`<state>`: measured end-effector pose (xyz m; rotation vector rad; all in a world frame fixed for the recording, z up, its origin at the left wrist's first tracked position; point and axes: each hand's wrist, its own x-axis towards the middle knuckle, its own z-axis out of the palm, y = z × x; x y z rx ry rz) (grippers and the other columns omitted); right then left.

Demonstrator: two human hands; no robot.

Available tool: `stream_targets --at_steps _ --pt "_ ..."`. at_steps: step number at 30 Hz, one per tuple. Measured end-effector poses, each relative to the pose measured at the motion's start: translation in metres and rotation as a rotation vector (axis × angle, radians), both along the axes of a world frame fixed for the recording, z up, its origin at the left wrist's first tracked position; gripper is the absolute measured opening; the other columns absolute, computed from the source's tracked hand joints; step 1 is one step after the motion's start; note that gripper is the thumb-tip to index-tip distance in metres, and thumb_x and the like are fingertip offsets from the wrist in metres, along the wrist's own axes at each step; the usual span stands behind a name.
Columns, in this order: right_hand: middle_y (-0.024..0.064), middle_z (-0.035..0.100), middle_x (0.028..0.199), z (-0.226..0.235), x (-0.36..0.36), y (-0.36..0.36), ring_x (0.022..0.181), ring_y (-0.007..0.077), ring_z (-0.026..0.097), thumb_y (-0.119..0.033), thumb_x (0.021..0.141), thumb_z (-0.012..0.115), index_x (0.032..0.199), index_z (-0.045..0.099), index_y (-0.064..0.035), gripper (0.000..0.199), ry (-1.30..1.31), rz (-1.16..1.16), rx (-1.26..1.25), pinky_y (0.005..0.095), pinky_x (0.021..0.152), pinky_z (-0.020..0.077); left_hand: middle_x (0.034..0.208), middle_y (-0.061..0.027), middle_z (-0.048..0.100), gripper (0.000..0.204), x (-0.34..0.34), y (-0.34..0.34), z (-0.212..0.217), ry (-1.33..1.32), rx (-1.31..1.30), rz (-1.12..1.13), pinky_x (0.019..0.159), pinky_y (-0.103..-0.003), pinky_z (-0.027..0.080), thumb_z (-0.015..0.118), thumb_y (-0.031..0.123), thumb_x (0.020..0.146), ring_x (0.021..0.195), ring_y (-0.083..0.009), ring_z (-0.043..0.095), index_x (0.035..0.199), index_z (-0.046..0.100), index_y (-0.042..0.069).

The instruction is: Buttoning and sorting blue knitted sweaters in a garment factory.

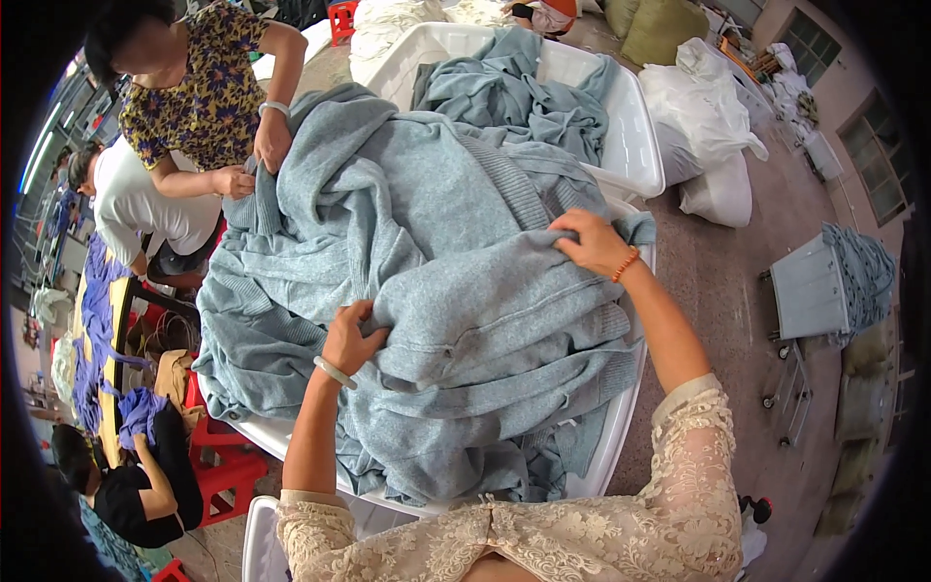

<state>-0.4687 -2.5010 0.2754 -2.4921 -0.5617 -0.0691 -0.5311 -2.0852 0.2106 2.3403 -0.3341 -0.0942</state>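
A large heap of grey-blue knitted sweaters (281,262) fills a white plastic tub (621,427) in front of me. On top lies one grey-blue sweater (485,301), partly spread, with a seam running across it. My left hand (351,339) grips its left edge between thumb and fingers. My right hand (592,242) pinches the same sweater at its far right side, near a ribbed band. Where this garment ends and the ones beneath begin is hard to make out in the folds.
Across the heap at the left, a co-worker (204,87) handles a ribbed part of the pile. Another white tub (640,126) with similar knitwear stands behind. White sacks (703,116) and a loaded trolley (805,291) are at right. Red stools (228,475) and seated people are at left.
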Motion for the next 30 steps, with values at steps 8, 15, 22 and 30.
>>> stream_targets --at_steps 8,15,22,30 --pt "0.0095 0.055 0.090 0.029 -0.081 -0.036 0.089 0.0318 0.055 0.002 0.066 0.059 0.089 0.055 -0.0083 0.026 -0.399 -0.045 -0.154 0.0401 0.079 0.0450 0.099 -0.0147 0.053 0.041 -0.063 -0.008 0.035 -0.384 -0.018 -0.016 0.072 -0.037 0.048 0.067 -0.008 0.055 0.085 -0.0355 0.056 0.092 0.051 0.003" --pt "0.0080 0.052 0.089 0.027 -0.102 -0.031 0.090 0.0288 0.054 -0.004 0.070 0.064 0.090 0.055 -0.0083 0.022 0.011 -0.026 -0.280 0.0379 0.081 0.0450 0.123 -0.0120 0.050 0.088 -0.093 -0.010 -0.001 0.947 -0.869 -0.162 0.081 -0.030 0.045 0.079 0.025 0.075 0.102 -0.0172 0.054 0.139 0.026 -0.001" --pt "0.0098 0.058 0.107 0.070 -0.099 0.055 0.102 0.0289 0.055 -0.019 0.073 0.071 0.111 0.058 -0.0096 0.042 -0.125 0.275 0.074 0.0393 0.089 0.0438 0.072 -0.0098 0.058 0.027 -0.088 -0.040 0.055 0.166 -0.225 -0.065 0.056 -0.026 0.043 0.070 0.011 0.077 0.060 -0.0092 0.050 0.099 0.062 -0.001" --pt "0.0125 0.066 0.093 0.045 -0.093 0.143 0.085 0.0311 0.063 -0.016 0.069 0.070 0.108 0.059 -0.0072 0.041 0.237 0.627 0.117 0.0386 0.075 0.0487 0.074 -0.0099 0.060 0.022 -0.093 -0.041 0.129 -0.106 -0.007 -0.318 0.053 -0.036 0.048 0.072 0.009 0.073 0.062 -0.0310 0.061 0.091 0.062 0.003"
